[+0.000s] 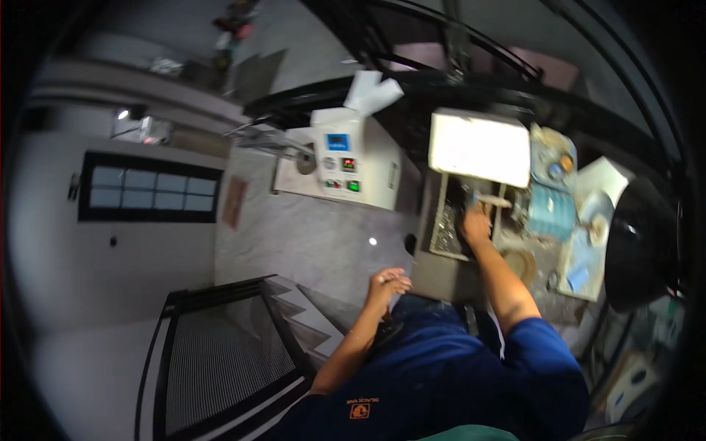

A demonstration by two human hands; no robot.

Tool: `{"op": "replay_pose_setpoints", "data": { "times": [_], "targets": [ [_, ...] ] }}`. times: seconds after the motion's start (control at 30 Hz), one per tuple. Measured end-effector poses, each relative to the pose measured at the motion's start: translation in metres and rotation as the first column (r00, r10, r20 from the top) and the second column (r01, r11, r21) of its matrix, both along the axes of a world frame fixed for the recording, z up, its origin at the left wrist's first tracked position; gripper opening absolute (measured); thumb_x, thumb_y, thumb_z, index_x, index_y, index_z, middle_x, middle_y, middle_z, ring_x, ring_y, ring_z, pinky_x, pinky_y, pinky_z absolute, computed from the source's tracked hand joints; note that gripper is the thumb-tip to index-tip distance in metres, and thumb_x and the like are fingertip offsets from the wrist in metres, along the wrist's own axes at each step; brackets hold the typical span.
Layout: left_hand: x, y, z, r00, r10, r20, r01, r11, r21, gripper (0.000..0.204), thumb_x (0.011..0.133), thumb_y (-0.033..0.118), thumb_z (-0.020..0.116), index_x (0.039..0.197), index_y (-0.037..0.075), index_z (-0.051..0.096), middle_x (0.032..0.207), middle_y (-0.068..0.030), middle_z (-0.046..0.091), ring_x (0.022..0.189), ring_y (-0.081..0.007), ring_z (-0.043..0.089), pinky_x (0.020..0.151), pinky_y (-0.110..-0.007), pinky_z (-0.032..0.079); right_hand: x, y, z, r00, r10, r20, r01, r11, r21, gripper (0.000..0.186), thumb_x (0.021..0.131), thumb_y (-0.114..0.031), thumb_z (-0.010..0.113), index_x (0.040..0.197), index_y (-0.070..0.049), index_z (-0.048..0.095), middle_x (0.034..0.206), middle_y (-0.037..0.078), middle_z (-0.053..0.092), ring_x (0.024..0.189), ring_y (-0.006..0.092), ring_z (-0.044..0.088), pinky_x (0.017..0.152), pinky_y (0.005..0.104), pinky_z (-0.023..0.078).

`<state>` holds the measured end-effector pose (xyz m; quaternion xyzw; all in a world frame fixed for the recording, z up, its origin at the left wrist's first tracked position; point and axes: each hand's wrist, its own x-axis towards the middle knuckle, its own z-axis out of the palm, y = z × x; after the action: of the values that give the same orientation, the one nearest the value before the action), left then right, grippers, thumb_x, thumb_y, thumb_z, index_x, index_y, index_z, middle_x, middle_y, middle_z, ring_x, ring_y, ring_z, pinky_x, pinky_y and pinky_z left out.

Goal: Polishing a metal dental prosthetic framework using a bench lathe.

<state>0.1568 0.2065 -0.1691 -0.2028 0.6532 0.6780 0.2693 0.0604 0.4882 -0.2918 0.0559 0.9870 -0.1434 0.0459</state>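
My right hand [476, 223] reaches over a dark, speckled tray [448, 228] with a pale rim. Its fingers are closed at the tray's right side. At the fingertips show a small blue piece [474, 197] and a pale, stick-like piece [496, 201] pointing right; I cannot make out what they belong to. My left hand [388, 287] hovers by the left front corner of the bench [450, 275], fingers loosely bent and apart, with nothing visible in them. Behind the tray glows a bright white panel [479, 148].
Right of the tray stand a light-blue ribbed container [551, 212], a blue tray of small parts [553, 158] and a round tan dish [520, 266]. A large black lamp-like shade [638, 246] hangs at the right. To the left is a white control box [342, 158] with displays.
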Motion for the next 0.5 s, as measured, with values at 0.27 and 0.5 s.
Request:
{"op": "replay_pose_setpoints", "data": {
  "times": [0.27, 0.5],
  "targets": [
    [0.014, -0.002, 0.006, 0.999, -0.038, -0.021, 0.037, 0.999, -0.030, 0.026, 0.086, 0.001, 0.052, 0.112, -0.003, 0.056, 0.093, -0.0161, 0.067, 0.079, -0.0196, 0.067, 0.067, -0.026, 0.052, -0.012, 0.020, 0.024, 0.937, 0.294, -0.187, -0.336, 0.903, -0.267, 0.091, 0.075, -0.049, 0.069, 0.140, 0.003, 0.031, 0.153, 0.021, 0.011, 0.140, 0.0348, 0.020, 0.114, 0.0506, 0.015],
    [0.014, 0.008, 0.012, 0.999, 0.013, -0.040, -0.012, 1.000, 0.014, 0.026, 0.086, 0.002, 0.053, 0.112, -0.003, 0.056, 0.093, -0.0163, 0.067, 0.077, -0.0192, 0.066, 0.066, -0.025, 0.052, 0.014, 0.028, 0.010, 0.915, 0.392, -0.098, -0.398, 0.831, -0.389, 0.058, 0.088, -0.026, 0.059, 0.134, 0.003, 0.040, 0.141, 0.022, 0.038, 0.132, 0.0368, 0.034, 0.110, 0.0398, 0.030]
  ]
}}
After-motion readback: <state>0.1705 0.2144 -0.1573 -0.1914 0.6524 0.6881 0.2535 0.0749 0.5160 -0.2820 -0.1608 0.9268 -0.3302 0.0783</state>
